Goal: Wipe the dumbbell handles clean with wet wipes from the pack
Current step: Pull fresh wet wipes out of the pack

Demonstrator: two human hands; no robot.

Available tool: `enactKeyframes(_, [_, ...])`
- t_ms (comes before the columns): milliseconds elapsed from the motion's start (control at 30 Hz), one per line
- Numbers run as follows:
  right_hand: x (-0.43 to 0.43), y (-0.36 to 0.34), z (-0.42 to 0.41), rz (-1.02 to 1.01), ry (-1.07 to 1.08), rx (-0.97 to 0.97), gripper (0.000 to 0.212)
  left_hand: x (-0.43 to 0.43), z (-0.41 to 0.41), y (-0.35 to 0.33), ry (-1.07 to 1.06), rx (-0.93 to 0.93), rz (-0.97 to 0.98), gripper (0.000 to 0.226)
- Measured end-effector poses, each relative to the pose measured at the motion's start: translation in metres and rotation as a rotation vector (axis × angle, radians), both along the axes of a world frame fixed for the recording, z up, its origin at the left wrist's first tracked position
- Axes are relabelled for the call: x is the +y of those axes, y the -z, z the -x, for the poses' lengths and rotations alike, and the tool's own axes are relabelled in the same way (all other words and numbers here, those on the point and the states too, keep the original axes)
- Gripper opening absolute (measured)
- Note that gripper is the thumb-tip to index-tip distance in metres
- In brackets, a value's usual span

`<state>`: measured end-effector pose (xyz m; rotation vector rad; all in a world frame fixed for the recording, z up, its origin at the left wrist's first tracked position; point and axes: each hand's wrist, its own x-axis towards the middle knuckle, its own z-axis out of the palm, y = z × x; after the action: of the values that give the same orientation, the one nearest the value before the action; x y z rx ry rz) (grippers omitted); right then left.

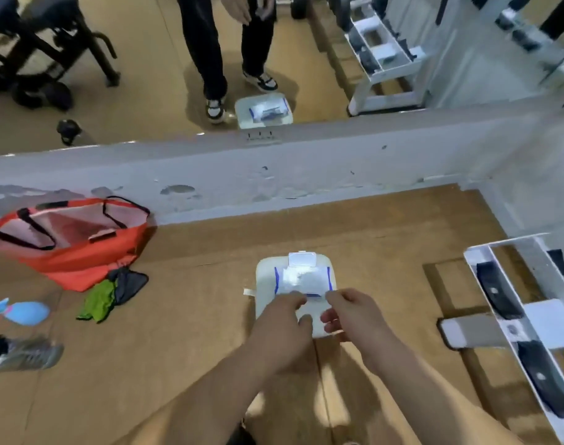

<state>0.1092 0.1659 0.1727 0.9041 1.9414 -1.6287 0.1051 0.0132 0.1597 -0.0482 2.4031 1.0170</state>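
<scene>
On white pad [264, 284], far half: wet wipes pack [306, 281], lid flipped up at far side.
Left hand [284, 332]: over pad's near edge, fingers curled, forefinger tip at pack's near edge; grip unclear.
Right hand [351, 316]: just beside left, fingers bent toward pack; clamped or not, cannot tell.
Dumbbells [499, 293]: in white rack [545, 319], floor's right edge.
Red bag [81, 252]: floor's left, by wall.

The brown floor [194, 332] holds a white flat block [265, 284] under the wipes pack [303, 279], a red bag [81, 264], a green cloth [97, 300], a grey shoe [30, 356] and a white rack [545, 322].
</scene>
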Motion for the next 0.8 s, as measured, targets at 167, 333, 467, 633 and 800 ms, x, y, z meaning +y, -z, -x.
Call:
enactKeyframes(167, [-0.021, 0.168, 0.057, -0.168, -0.026, 0.084, 0.023, -0.013, 0.079, 0.151, 0.075, 0.029, 0.117, 0.038])
enactKeyframes(333, [-0.003, 0.289, 0.094, -0.335, -0.135, 0.21, 0.036, -0.005, 0.122, 0.263, 0.261, 0.186, 0.127, 0.036])
enactKeyframes(467, [0.016, 0.346, 0.117, -0.357, -0.199, 0.247, 0.041, 0.006, 0.145, 0.322, 0.285, 0.239, 0.126, 0.011])
enactKeyframes(633, [0.035, 0.369, 0.14, -0.226, -0.26, 0.195, 0.029, 0.018, 0.171, 0.337, 0.336, 0.337, 0.126, 0.029])
enactKeyframes(800, [0.042, 0.377, 0.148, -0.083, -0.26, 0.207, 0.029, 0.022, 0.178, 0.331, 0.407, 0.304, 0.164, 0.025])
